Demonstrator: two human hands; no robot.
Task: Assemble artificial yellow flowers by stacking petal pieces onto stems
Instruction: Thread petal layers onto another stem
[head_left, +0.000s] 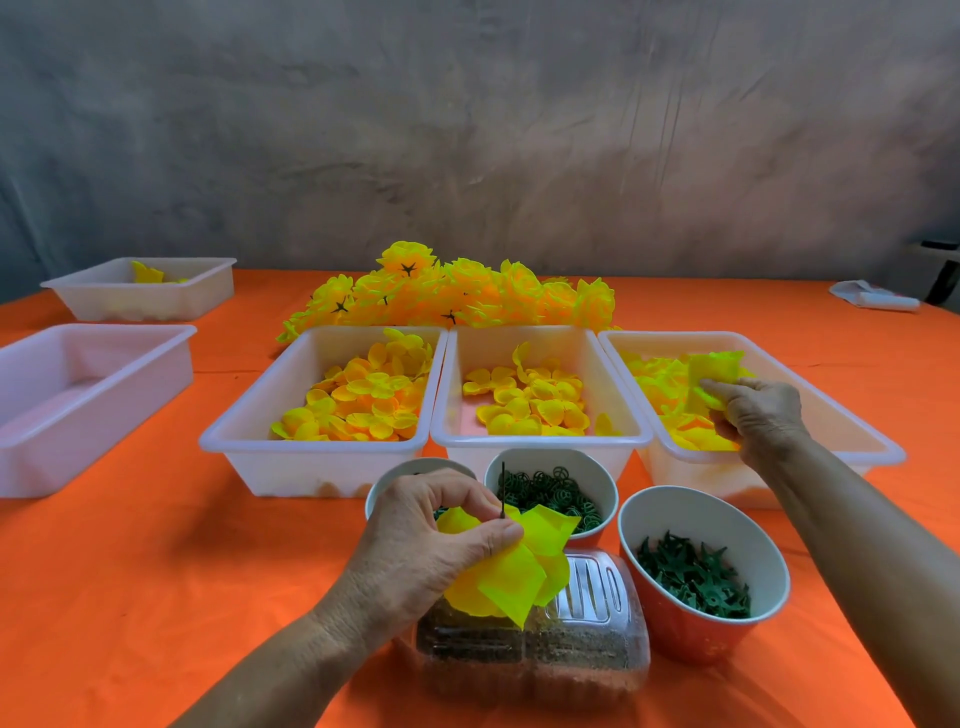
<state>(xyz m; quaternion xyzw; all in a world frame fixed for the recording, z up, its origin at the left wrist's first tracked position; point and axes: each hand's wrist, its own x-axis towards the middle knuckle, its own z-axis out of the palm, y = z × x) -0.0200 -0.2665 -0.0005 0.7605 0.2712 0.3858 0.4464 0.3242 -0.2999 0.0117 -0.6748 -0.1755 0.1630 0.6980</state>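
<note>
Now, from the head camera: the left hand (436, 540) pinches a thin dark stem (503, 491) with a bunch of yellow petals (519, 571) already threaded on it, held just above a clear plastic box (597, 654) near the table's front edge. Over to the right hand (756, 410), reaching into the right tray (852, 441), fingers curled round a yellow-green petal piece (714, 371) lifted off the pile. Beside it sit the middle tray (540, 441) and the left tray (311, 447), both holding loose yellow petals. Behind them, a heap of finished flowers (457, 296) on the orange tablecloth (156, 571). Up front, one cup of green rings (550, 491), and a cup of green star pieces (696, 577) just beside the box.
</note>
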